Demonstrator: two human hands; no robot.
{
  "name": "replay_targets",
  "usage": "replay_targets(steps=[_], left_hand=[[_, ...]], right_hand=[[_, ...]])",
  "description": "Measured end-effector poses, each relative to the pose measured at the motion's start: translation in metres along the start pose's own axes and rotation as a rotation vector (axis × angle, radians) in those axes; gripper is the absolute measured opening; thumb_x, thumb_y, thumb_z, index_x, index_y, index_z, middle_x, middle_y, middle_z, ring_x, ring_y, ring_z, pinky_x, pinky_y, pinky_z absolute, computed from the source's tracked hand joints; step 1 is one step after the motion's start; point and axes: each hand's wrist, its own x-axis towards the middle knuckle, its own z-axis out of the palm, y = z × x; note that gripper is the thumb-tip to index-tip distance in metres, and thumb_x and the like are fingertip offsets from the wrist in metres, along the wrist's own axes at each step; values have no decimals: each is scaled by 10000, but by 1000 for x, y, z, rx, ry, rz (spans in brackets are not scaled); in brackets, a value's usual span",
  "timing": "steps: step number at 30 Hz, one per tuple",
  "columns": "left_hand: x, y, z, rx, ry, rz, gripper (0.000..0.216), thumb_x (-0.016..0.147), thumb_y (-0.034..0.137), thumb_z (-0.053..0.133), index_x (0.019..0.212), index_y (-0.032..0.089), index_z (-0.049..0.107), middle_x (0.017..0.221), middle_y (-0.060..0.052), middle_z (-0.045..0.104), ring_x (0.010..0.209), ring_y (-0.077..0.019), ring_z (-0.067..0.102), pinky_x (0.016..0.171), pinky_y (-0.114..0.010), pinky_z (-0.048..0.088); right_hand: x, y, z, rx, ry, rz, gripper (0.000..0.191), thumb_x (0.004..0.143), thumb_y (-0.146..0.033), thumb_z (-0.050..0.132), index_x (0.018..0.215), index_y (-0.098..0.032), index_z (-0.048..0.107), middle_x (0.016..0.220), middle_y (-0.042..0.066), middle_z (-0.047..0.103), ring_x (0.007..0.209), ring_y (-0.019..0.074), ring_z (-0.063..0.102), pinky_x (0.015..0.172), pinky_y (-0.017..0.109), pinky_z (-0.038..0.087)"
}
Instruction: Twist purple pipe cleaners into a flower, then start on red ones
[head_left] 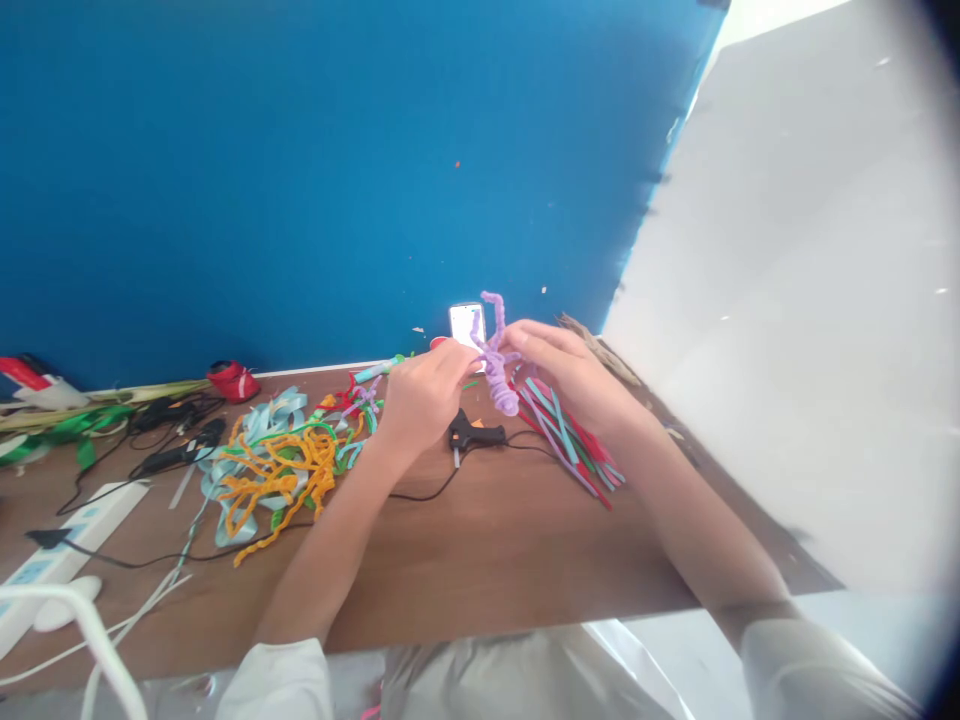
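My left hand (424, 395) and my right hand (559, 370) meet above the brown table (487, 560), both pinched on a twisted purple pipe cleaner (495, 365). Its coiled lower end hangs down between my hands and a thin end sticks up. A black glue gun (474, 433) lies on the table just below it, its cord running left. A bundle of coloured paper strips (574, 440) lies under my right wrist.
A tangle of orange, green and light-blue pipe cleaners and ribbon (281, 470) lies left of my left arm. A white power strip (64, 550) and cables sit at the far left. A phone (465, 322) leans against the blue wall (300, 180).
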Motion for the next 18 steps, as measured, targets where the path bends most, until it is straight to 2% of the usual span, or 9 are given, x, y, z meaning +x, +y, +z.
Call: replay_targets(steps=[2, 4, 6, 8, 10, 12, 14, 16, 18], left_hand=[[-1, -3, 4, 54, -48, 24, 296, 1055, 257, 389, 854, 173, 588, 720, -16, 620, 601, -120, 521, 580, -273, 303], [-2, -4, 6, 44, -93, 4, 321, 1055, 281, 386, 830, 174, 589, 697, -18, 616, 594, -127, 519, 574, -280, 291], [-2, -3, 6, -57, -130, -83, 352, 1048, 339, 409, 789, 177, 583, 670, -17, 617, 582, -128, 513, 568, -278, 289], [-1, 2, 5, -256, -171, -253, 409, 1041, 408, 419, 732, 179, 560, 611, -4, 592, 545, -118, 495, 556, -268, 300], [2, 8, 3, -556, -222, -476, 462, 1028, 481, 416, 692, 186, 531, 510, 25, 501, 474, -103, 451, 518, -255, 311], [5, 14, 2, -913, -278, -693, 470, 992, 547, 454, 686, 196, 518, 435, 64, 372, 385, -88, 359, 443, -243, 284], [8, 17, 1, -1174, -323, -857, 466, 935, 567, 543, 652, 201, 487, 420, 93, 267, 342, -65, 232, 384, -233, 222], [10, 17, 1, -1291, -334, -930, 459, 894, 557, 607, 635, 199, 480, 430, 103, 235, 347, -51, 174, 366, -224, 193], [10, 16, 1, -1281, -289, -905, 443, 900, 548, 608, 655, 194, 505, 434, 95, 278, 355, -54, 218, 378, -222, 222]], right_hand=[[1, 2, 1, 48, -102, 38, 269, 929, -445, 653, 903, -178, 643, 726, -8, 636, 611, 115, 578, 644, 286, 478], [2, 5, 1, 47, -135, 13, 275, 896, -445, 703, 934, -181, 638, 678, -28, 613, 563, 112, 561, 628, 294, 479], [3, 7, 0, 8, -149, -26, 281, 888, -446, 711, 957, -181, 650, 687, -18, 623, 583, 130, 580, 629, 308, 487], [5, 9, -2, -60, -142, -93, 264, 887, -440, 710, 950, -187, 667, 743, 6, 652, 650, 154, 611, 659, 326, 498], [6, 12, -5, -195, -90, -238, 196, 887, -394, 714, 913, -202, 681, 823, 25, 683, 748, 177, 633, 726, 350, 501], [6, 14, -6, -446, -7, -455, 89, 902, -296, 697, 846, -226, 689, 882, 23, 710, 836, 188, 631, 825, 384, 477], [6, 17, -6, -750, 48, -682, 135, 919, -190, 658, 806, -255, 691, 934, 2, 738, 913, 193, 623, 936, 430, 420], [6, 20, -7, -976, 84, -851, 196, 928, -129, 626, 811, -275, 685, 997, -18, 752, 975, 195, 618, 1011, 458, 366], [6, 24, -7, -1056, 78, -931, 176, 926, -121, 623, 870, -278, 678, 1064, -13, 752, 1034, 206, 620, 1041, 462, 360]])
